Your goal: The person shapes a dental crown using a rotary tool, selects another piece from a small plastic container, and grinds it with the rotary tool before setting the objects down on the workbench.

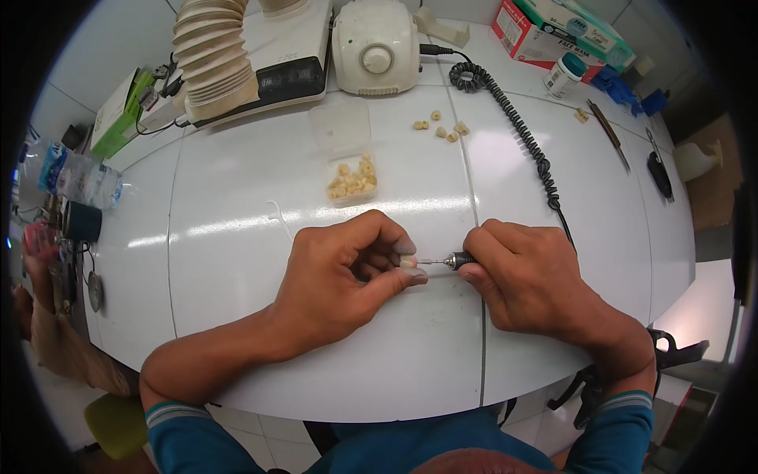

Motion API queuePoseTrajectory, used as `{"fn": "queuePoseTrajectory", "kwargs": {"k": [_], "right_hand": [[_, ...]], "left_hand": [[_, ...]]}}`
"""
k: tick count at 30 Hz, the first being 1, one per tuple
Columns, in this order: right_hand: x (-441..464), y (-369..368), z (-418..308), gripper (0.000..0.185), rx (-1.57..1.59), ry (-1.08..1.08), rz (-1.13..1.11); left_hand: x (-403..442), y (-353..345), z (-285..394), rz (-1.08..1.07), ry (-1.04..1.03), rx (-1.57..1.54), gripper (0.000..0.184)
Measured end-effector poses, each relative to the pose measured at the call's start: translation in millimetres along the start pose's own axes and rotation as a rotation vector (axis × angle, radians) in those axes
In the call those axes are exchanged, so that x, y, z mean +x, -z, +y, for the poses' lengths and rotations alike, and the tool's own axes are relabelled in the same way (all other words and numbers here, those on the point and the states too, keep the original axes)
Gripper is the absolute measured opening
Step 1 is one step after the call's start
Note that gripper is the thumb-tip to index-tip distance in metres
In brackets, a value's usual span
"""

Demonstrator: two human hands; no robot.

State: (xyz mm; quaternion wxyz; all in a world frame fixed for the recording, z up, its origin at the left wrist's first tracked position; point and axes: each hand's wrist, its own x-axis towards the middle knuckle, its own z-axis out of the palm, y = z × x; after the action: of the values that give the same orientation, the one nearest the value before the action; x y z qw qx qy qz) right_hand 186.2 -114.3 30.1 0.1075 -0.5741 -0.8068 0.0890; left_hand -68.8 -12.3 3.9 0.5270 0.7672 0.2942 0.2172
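Between thumb and fingertips, my left hand pinches a small tooth-coloured dental crown. My right hand is wrapped round a dark rotary handpiece, whose thin metal bur points left at the crown. The bur's tip meets or nearly meets the crown; I cannot tell which. Pale dust coats the left fingertips. Beyond my hands stands a small clear plastic box, lid open, holding several yellowish crowns. A few more loose crowns lie farther back on the white tabletop.
At the back are a control unit with a coiled black cord and a ribbed hose. Mask boxes, a white bottle and a knife-like tool lie right. Another person's arm shows left, near a plastic bottle.
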Motion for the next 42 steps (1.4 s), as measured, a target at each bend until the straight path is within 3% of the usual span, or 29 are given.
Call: {"fn": "queuePoseTrajectory", "kwargs": {"k": [42], "right_hand": [[4.2,-4.3,-6.4,0.028,-0.095,0.037,0.002]], "left_hand": [[2.1,-3.4,0.0,0.012,0.035,0.014,0.023]]}}
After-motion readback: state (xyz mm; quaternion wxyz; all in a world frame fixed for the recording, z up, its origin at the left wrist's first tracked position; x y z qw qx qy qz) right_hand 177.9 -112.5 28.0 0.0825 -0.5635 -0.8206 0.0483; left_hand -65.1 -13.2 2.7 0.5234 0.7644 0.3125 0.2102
